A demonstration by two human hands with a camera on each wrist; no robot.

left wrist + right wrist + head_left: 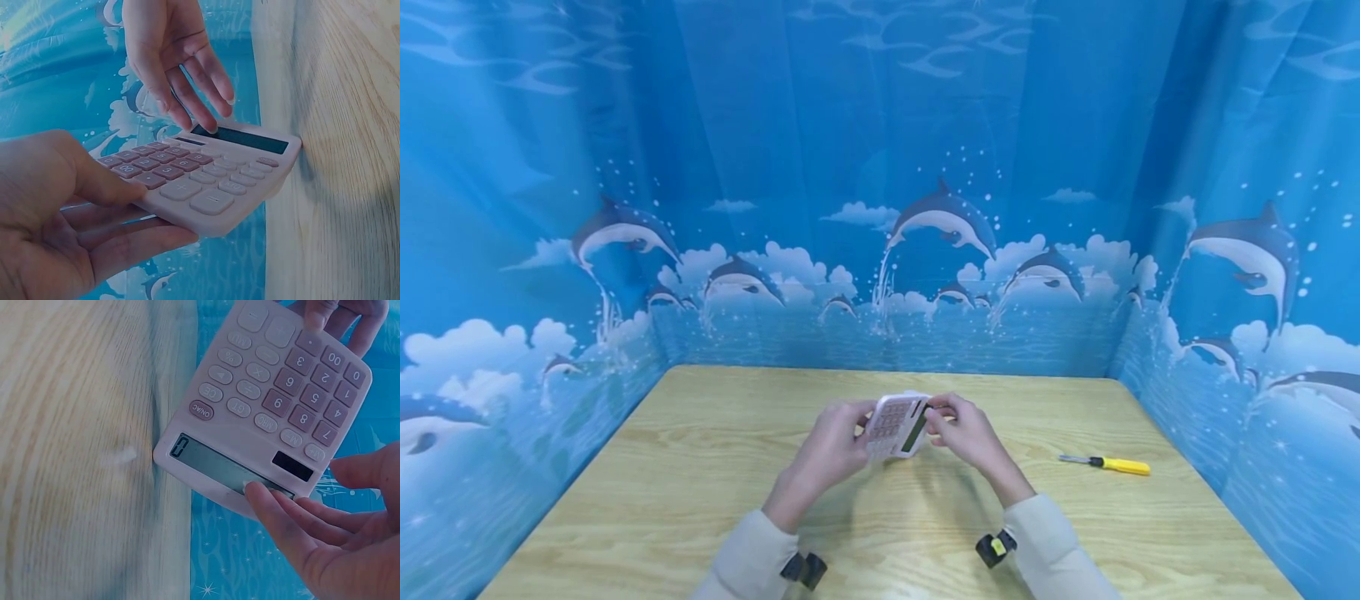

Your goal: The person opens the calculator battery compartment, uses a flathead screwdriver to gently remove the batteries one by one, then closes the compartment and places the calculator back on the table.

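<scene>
A pale pink calculator (891, 425) with darker pink number keys is held tilted above the wooden table, and its display (212, 464) reads 0. My left hand (833, 437) grips the keypad end, thumb on the face near the keys and fingers underneath, as the left wrist view shows. At the display end is my right hand (967, 433). Its fingers (275, 515) reach out fairly straight, a fingertip right at the display's edge, while the thumb lies beside the calculator's side edge.
A screwdriver (1112, 465) with a yellow handle lies on the table (700, 475) to the right. Blue curtains (880, 125) printed with dolphins stand around the table's back and sides. Both wrists carry small black devices.
</scene>
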